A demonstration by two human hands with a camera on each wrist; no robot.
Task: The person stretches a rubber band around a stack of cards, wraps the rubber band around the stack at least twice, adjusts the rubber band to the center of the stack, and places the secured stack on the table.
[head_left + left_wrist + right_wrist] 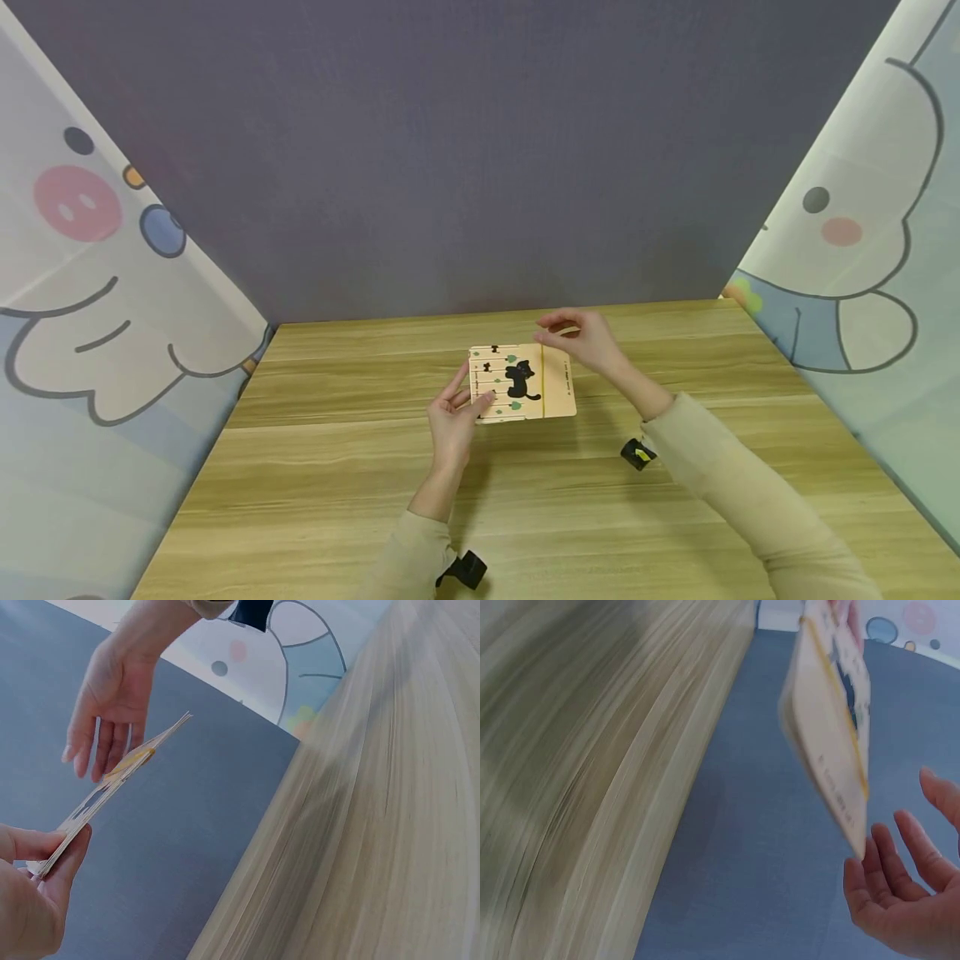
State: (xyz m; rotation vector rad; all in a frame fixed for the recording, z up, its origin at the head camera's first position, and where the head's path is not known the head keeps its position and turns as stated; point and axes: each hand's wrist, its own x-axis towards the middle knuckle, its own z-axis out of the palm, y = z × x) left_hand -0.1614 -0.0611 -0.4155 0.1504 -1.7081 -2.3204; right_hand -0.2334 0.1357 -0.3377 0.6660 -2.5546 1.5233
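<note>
A thin cream notebook (557,387) with a black cat, green leaves and a yellow elastic band (542,383) is held up over the table. My left hand (452,423) pinches its left side, thumb on the printed face and fingers behind. Seen edge-on in the left wrist view, the notebook (112,787) shows several thin layers. By the upper edge near the band is my right hand (585,337), its fingers loosely bent and holding nothing. In the right wrist view those fingers (911,859) are spread beside the notebook's lower corner.
A wooden table (337,483) lies beneath both hands, with a dark grey panel (480,167) along its back edge. Cartoon-printed curtains (60,350) hang at both sides. Black straps (637,454) sit at the wrists, below the pale sleeves (750,492).
</note>
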